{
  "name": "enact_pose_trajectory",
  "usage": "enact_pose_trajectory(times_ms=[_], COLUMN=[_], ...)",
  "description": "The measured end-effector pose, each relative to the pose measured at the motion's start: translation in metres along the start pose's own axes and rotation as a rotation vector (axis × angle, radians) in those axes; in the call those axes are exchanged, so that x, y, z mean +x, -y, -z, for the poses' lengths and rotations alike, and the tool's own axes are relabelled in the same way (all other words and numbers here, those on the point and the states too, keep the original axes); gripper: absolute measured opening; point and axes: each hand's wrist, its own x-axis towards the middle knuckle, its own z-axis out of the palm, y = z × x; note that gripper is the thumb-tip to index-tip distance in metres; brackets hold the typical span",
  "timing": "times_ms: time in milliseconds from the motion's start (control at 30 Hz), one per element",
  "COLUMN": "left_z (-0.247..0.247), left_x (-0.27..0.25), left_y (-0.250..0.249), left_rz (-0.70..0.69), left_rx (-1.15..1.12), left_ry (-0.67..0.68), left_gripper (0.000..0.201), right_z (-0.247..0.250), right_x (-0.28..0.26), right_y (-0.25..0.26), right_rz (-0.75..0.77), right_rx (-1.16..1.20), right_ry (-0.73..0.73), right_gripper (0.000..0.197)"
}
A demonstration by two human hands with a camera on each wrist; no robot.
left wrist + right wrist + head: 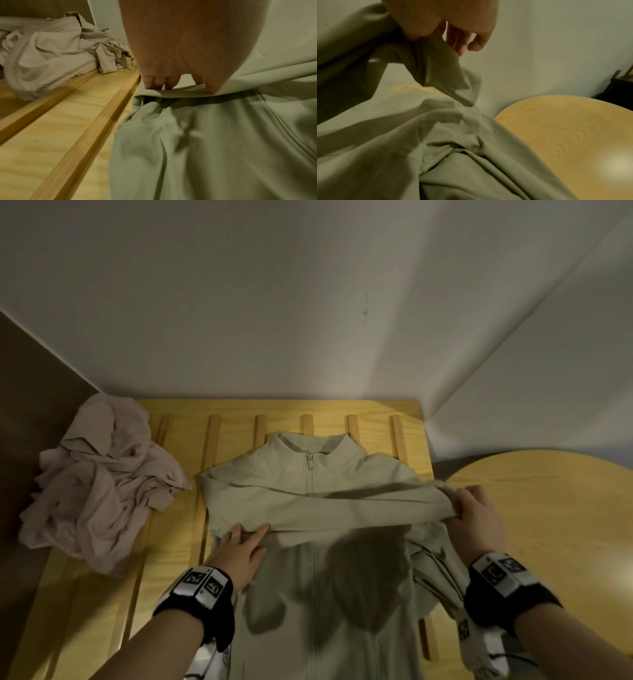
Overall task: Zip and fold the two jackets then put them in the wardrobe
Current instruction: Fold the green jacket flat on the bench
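A pale green jacket (308, 577) lies zipped, collar away from me, on the slatted wooden surface (178, 446). One sleeve (342, 508) is stretched across its chest. My left hand (239, 546) presses the sleeve down at the jacket's left side with straight fingers (154, 82). My right hand (476, 515) grips the sleeve's other end (433, 56), lifted just above the jacket at its right edge. A crumpled pinkish-beige jacket (99, 481) sits in a heap at the left.
A round wooden table (555, 525) stands at the right, next to the slatted surface. White walls (308, 302) close the back and right. A brown panel (30, 392) rises at the left.
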Motion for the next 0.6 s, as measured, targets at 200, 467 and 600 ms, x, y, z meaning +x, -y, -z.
enact_pose_trajectory(times_ms=[200, 467, 600], left_z=[-0.006, -0.008, -0.009], left_x=[-0.004, -0.010, -0.009], left_y=[-0.003, -0.013, -0.017], left_rz=[0.033, 0.046, 0.064], left_rx=[0.057, 0.049, 0.071], left_ry=[0.029, 0.022, 0.016], left_gripper=[0.056, 0.059, 0.060], right_z=[-0.012, -0.024, -0.024], right_x=[-0.012, -0.018, -0.008], right_y=[-0.025, -0.053, -0.047], right_rz=[-0.277, -0.292, -0.325], right_rx=[-0.064, -0.008, 0.241], right_ry=[0.347, 0.385, 0.277], right_gripper=[0.022, 0.026, 0.019])
